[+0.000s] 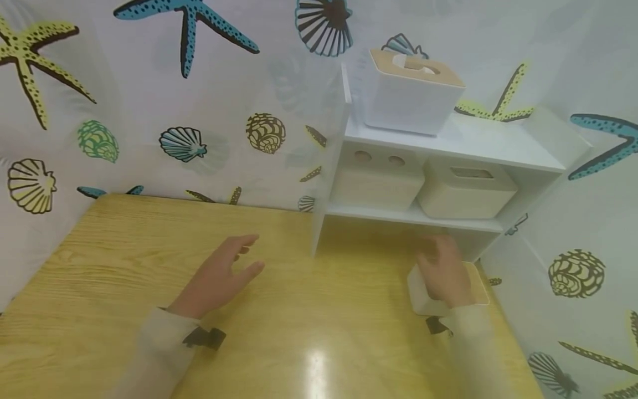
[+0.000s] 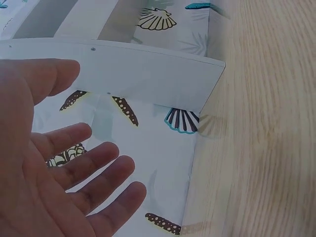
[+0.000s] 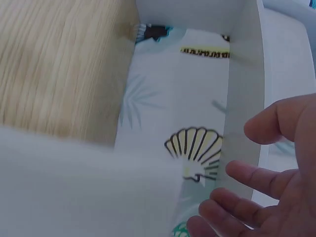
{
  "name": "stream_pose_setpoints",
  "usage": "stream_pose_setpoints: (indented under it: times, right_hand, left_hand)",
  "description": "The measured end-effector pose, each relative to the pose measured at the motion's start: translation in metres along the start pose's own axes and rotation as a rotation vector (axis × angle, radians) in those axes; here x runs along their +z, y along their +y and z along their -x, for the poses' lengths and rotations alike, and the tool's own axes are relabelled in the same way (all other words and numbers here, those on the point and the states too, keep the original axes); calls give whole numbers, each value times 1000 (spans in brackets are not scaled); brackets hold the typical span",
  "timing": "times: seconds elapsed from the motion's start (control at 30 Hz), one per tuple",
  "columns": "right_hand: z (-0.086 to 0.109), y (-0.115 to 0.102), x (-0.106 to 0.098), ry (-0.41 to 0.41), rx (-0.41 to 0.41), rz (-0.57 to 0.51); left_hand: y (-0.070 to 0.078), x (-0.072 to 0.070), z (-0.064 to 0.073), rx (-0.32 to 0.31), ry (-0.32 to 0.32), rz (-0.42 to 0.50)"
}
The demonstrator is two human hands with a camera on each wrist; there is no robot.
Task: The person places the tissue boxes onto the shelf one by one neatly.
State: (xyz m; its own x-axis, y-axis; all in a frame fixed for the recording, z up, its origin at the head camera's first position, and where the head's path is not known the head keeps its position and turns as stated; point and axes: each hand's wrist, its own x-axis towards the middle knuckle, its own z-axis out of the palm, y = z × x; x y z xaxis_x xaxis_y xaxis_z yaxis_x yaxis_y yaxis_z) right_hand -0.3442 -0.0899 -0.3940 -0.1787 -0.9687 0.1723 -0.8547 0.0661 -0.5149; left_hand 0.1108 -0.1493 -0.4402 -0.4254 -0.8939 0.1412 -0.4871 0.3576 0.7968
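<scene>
My left hand (image 1: 216,280) hovers over the left half of the table, thumb and fingers spread apart with nothing between them. In the left wrist view its fingers (image 2: 106,165) are loosely extended toward the patterned wall and shelf side. My right hand (image 1: 443,271) is above a white box with a wood-coloured lid (image 1: 421,296), which stands on the table at the right and is partly hidden by the hand. The right wrist view shows the fingers (image 3: 256,178) relaxed and apart, gripping nothing. A blurred white surface (image 3: 89,187) fills that view's lower left.
A white shelf unit (image 1: 413,219) stands at the back right. On its top sits a white tissue box (image 1: 408,102) with a wooden lid; beneath are a box with two round holes (image 1: 376,180) and a slotted box (image 1: 468,194). Walls with shell patterns enclose the wooden table (image 1: 309,310).
</scene>
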Motion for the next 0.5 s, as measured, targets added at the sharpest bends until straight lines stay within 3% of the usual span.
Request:
stream_pose_setpoints:
  times: [0.2,0.5]
  right_hand:
    - [-3,23,-20,-78,53,33]
    - [-6,57,-42,-113,107,119]
  left_hand:
    - [-2,1,-1,8,-22,1]
    - [0,1,1,5,-49,7]
